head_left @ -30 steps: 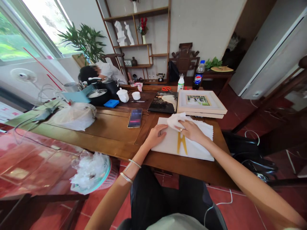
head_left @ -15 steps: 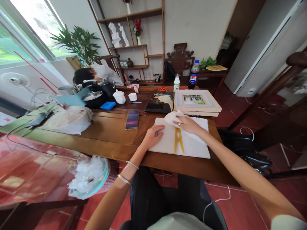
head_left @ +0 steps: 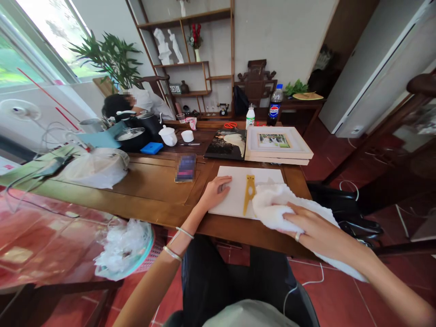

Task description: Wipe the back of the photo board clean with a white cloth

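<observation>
A flat white board (head_left: 231, 190) lies at the table's front edge. On it is a yellow A-shaped piece (head_left: 250, 193), partly covered along its right leg by a white towel (head_left: 274, 206). My left hand (head_left: 215, 192) rests flat on the board's left side, fingers stretched out. Bunched under my right hand (head_left: 303, 222), the towel lies over the board's right front corner and trails back along my forearm. The fingers of that hand are curled into the cloth.
Behind the board sit a dark picture panel (head_left: 221, 150) and stacked pale frames (head_left: 254, 156). A cola bottle (head_left: 275, 106), a small white bottle (head_left: 250, 118) and orange scissors (head_left: 230, 125) stand beyond. A phone (head_left: 185, 169) lies left. Another person (head_left: 155, 104) is across the table.
My right hand has pulled the towel from the board's back middle toward me and right, uncovering the top of the yellow piece. My left hand stays in place.
</observation>
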### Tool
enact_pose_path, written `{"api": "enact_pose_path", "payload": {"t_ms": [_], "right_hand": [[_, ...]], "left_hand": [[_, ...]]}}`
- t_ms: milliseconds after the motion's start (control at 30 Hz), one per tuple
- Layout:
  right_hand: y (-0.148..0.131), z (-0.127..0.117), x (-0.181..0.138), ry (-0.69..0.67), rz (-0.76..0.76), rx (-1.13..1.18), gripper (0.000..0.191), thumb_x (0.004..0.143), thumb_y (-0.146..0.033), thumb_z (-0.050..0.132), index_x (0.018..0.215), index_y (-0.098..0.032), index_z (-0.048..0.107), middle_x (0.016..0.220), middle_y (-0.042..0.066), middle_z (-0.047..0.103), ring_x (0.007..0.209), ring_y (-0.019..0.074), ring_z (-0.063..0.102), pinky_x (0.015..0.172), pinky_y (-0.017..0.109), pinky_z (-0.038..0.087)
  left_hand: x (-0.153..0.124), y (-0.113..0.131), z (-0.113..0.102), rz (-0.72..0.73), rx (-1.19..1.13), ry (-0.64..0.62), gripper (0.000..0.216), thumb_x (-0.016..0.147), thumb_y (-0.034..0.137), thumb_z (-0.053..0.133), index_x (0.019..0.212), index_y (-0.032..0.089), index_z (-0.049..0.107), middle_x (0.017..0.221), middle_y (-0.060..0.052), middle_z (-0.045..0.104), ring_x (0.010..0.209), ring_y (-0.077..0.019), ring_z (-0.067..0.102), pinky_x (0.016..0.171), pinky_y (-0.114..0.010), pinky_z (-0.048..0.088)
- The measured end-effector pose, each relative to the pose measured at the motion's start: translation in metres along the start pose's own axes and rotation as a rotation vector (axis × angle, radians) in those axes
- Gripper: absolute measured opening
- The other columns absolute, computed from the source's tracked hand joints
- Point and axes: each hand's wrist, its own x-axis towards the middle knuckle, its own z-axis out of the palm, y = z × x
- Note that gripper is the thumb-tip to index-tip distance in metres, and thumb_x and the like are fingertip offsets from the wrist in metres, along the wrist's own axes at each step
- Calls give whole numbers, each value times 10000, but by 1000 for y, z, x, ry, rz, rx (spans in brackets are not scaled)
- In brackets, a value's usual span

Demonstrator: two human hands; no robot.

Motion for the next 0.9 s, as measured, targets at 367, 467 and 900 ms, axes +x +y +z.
{"api": "enact_pose_path", "payload": {"t_ms": [367, 467, 900], "right_hand": [[49, 21, 92, 145, -40, -151, 404, 681, -22, 467, 1033, -132, 633, 1377, 167, 467, 1345, 324, 310, 1083, 565, 218], [15, 22, 59, 90, -100, -86, 470, 606, 13, 446, 996, -152, 651, 1432, 138, 404, 1377, 300, 246, 1108, 575, 181], [42, 15, 51, 101, 49, 18, 304, 663, -24, 461, 862, -182, 630, 1438, 93, 406, 1340, 303, 330, 1066, 520, 318]], "left_hand": [[1, 1, -2, -7, -20, -5, 288, 814, 172, 563, 1086, 178, 659, 1180, -97, 650, 1139, -219, 578, 1013, -393, 436], [1, 2, -2, -10, -24, -9, 288, 817, 171, 561, 1089, 178, 657, 1182, -96, 649, 1141, -217, 576, 1018, -395, 432], [1, 2, -2, -21, -15, -15, 288, 813, 160, 560, 1083, 182, 658, 1182, -91, 650, 1143, -211, 575, 1021, -389, 427]]}}
